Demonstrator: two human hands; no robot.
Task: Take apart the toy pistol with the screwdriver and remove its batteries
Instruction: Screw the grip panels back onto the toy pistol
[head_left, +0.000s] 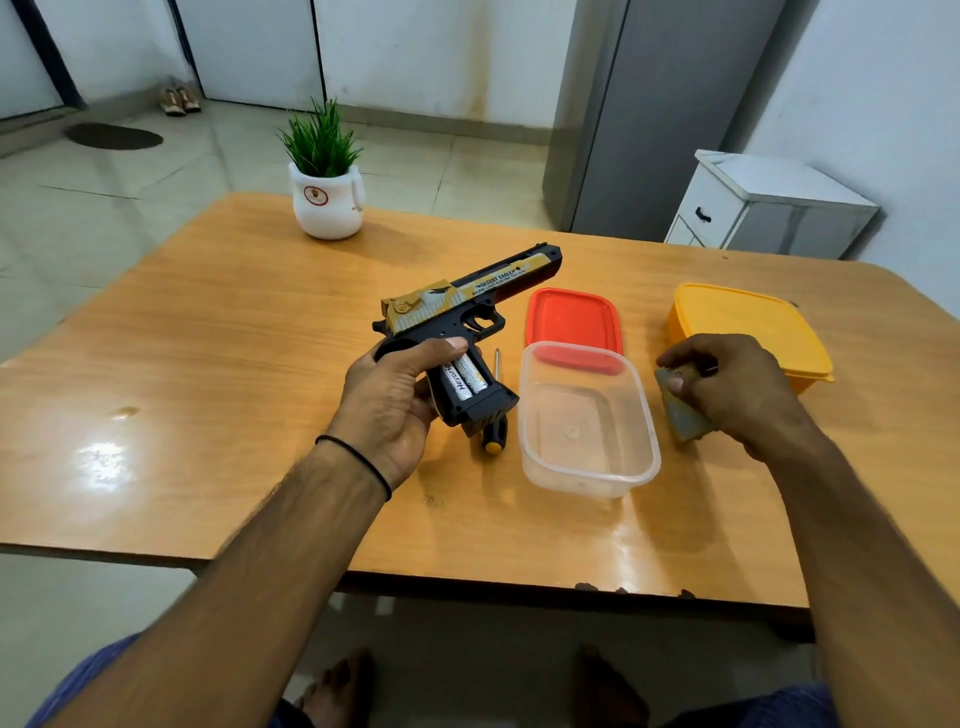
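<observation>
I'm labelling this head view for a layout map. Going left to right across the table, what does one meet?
Potted plant → left hand gripping the toy pistol → screwdriver → clear container → right hand pinching a greyish panel. Red lid and yellow container overlap others, so omitted.

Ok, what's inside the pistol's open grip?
Two white batteries lie side by side in the toy pistol grip; the left hand covers their upper ends with its thumb.

A single head-worn view looks forward and steeply down, close over the wooden table (208, 364) toward the far wall.
</observation>
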